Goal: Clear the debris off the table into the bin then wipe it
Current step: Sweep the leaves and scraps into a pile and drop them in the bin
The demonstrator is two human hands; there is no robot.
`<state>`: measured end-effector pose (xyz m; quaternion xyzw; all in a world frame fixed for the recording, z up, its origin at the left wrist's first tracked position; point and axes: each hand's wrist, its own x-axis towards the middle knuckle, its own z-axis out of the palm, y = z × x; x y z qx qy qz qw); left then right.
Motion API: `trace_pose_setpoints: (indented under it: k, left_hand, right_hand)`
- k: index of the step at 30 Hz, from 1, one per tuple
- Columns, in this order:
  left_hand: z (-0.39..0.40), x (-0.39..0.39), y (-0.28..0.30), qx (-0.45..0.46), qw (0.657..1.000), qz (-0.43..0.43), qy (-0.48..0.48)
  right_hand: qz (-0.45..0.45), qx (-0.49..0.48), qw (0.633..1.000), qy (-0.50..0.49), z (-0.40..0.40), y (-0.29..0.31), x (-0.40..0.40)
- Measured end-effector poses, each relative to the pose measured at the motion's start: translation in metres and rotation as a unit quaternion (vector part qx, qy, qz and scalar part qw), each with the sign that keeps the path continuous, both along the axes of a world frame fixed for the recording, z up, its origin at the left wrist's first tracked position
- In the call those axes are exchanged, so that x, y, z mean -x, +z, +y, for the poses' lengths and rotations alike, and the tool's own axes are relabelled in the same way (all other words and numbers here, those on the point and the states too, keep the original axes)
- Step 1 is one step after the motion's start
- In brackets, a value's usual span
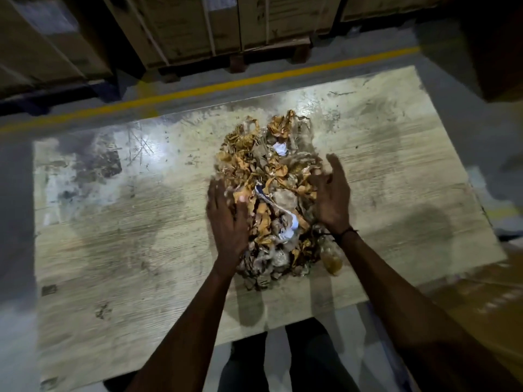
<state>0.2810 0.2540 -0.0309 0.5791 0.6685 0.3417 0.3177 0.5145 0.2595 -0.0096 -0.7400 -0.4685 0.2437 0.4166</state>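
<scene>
You're standing over the table [113, 250], and the debris pile [271, 193] sits heaped near its middle, a long mound of dry brown and orange leaves with scraps of white paper [281, 148] mixed in. Your left hand [226, 219] is flat against the pile's left flank, fingers spread and straight, palm pressing into the leaves. Your right hand [331, 193] stands on the pile's right side, fingers extended and relaxed, palm turned in toward the heap; both hands are blurred, so you can't tell exactly how much of the right one touches the leaves. A thin dark band [346, 233] circles your right wrist. Just at the pile's near right corner lies a clear plastic bottle [331, 256] with amber liquid. Beyond the pile, past the table's far edge, a yellow floor line [226, 84] runs across, with strapped cardboard boxes [184, 26] on pallets behind it.
</scene>
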Motion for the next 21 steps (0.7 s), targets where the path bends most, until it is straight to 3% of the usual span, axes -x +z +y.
trace_pose_setpoints:
  k: [2, 5, 12, 15, 21]
  left_hand:
    - [-0.020, 0.018, 0.007, -0.015, 1.000, -0.011, 0.023]
    - [-0.058, 0.024, 0.006, -0.005, 0.999, -0.027, 0.023]
    - [-0.050, -0.035, -0.010, 0.031, 0.999, -0.004, -0.009]
    - [-0.041, -0.051, 0.000, 0.057, 0.998, -0.033, -0.009]
    - [-0.071, -0.014, 0.006, -0.019, 0.998, -0.037, 0.047]
  right_hand:
    - [-0.030, -0.037, 0.998, -0.037, -0.016, 0.003, -0.021]
    - [-0.015, -0.015, 0.997, -0.076, -0.059, -0.013, -0.035]
    - [-0.037, 0.045, 0.998, -0.020, -0.070, -0.048, 0.031]
    - [0.014, 0.041, 0.999, -0.022, -0.060, -0.039, 0.051]
    - [0.053, -0.018, 0.990, -0.129, -0.109, -0.026, 0.015]
